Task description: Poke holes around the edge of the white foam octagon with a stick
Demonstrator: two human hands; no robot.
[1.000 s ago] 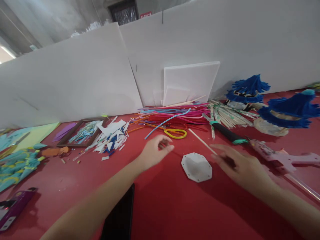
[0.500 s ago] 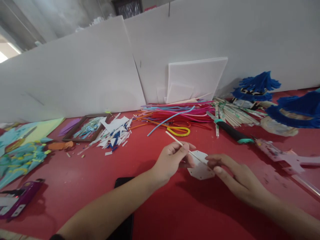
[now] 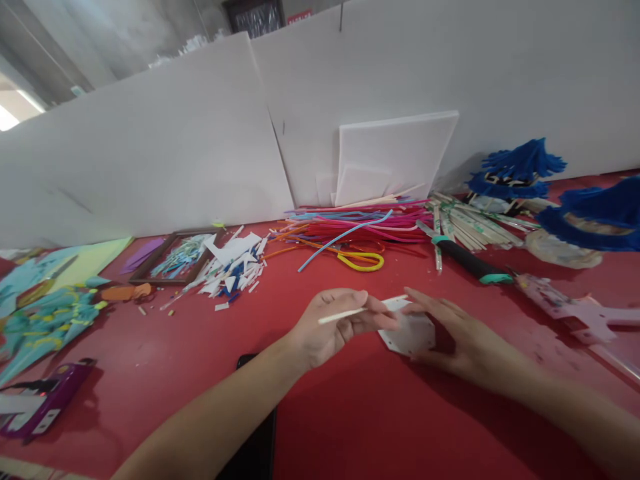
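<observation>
My left hand [image 3: 333, 327] is closed on a thin cream-coloured stick [image 3: 340, 315], which passes behind the fingers. The stick's far end comes out near the fingertips of my right hand [image 3: 457, 337]. A small white many-sided board [image 3: 410, 333] with little holes along its rim sits between my hands. My right hand grips this board at its right side, the thumb by the lower edge and the fingers by the upper. Part of the board is hidden behind the fingers of both hands.
Coloured pipe cleaners [image 3: 350, 230] and wrapped sticks [image 3: 470, 223] lie at the back. A black-handled knife [image 3: 470, 260] and pink glue gun [image 3: 565, 310] lie right, near blue-roofed models [image 3: 520, 173]. White scraps [image 3: 233, 267] lie left; a dark phone [image 3: 255, 427] lies under my left forearm.
The stick has swung from a steep slant to nearly level, its right end now higher. My left fingers have shifted along it, and my right hand has moved around the board's side.
</observation>
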